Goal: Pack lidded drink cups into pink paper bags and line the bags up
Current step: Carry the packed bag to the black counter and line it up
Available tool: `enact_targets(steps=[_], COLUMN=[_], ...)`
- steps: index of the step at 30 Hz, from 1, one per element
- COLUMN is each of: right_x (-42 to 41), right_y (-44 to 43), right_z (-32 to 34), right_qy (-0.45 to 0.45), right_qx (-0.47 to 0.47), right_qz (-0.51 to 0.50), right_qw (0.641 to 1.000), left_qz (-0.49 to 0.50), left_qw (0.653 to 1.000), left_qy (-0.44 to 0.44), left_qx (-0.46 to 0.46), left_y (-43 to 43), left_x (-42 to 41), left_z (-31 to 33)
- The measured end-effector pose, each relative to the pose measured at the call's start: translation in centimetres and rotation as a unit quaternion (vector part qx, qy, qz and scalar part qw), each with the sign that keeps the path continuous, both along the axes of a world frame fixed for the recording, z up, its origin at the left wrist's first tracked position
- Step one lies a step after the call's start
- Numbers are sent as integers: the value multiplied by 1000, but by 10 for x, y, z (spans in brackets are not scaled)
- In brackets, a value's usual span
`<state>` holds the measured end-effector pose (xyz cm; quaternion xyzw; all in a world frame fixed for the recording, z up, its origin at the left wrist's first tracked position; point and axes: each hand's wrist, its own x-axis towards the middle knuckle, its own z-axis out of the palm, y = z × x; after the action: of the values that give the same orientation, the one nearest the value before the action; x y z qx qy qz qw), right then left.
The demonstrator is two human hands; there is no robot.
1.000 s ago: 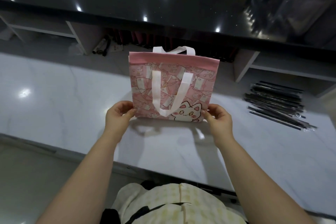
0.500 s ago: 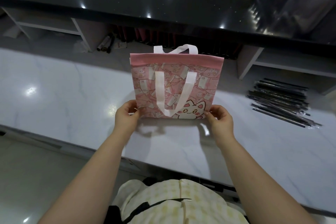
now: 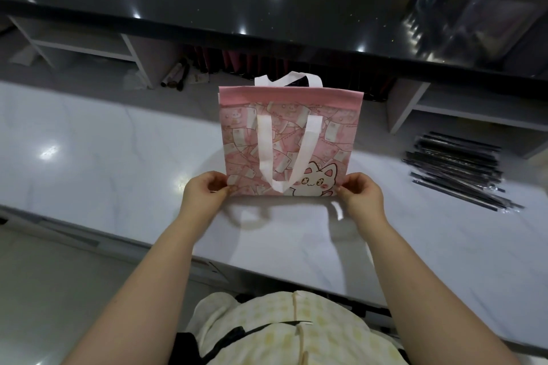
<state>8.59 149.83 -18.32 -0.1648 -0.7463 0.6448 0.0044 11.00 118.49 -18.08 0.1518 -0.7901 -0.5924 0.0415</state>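
Bag: pink bag point(image 3: 326, 142) upright on white counter point(image 3: 103, 157) — cat print, no readable writing.
Hands: left hand point(image 3: 204, 195) and right hand point(image 3: 360, 194) pinch its bottom corners.

Pink paper bag point(image 3: 289, 139): flat, upright, cat print at lower right, white handles, bottom corners pinched above the white counter point(image 3: 89, 163).

white marble counter point(image 3: 89, 163) w/ black wrapped straws point(image 3: 456, 169) at right; black glossy upper ledge point(image 3: 207, 3).
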Motion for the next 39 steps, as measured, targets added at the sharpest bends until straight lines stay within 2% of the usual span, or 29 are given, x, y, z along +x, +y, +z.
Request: enact_targets(steps=[3, 8, 12, 17, 24, 35, 39], right_x=[-2, -6, -10, -13, -14, 13, 22], right_y=[3, -8, -24, -45, -97, -214, -254], right_z=[11, 30, 41, 42, 51, 53, 60], right_qy=[30, 29, 36, 18, -3, -54, -43], right_qx=[-8, -176, -231, -249, -269, -259, -231], right_qz=[18, 3, 14, 18, 119, 270, 293], right_qw=[999, 984, 972, 968, 956, 926, 927], left_qz=[-12, 47, 107, 149, 285, 451, 466], left_qw=[1000, 996, 986, 977, 943, 878, 876], left_qy=[21, 75, 94, 76, 89, 114, 97], left_qx=[2, 33, 91, 134, 150, 114, 80], left_y=[-6, 0, -1, -7, -33, -89, -117], left_x=[-4, -11, -6, 23, 77, 187, 208], left_z=[10, 25, 33, 32, 37, 46, 46])
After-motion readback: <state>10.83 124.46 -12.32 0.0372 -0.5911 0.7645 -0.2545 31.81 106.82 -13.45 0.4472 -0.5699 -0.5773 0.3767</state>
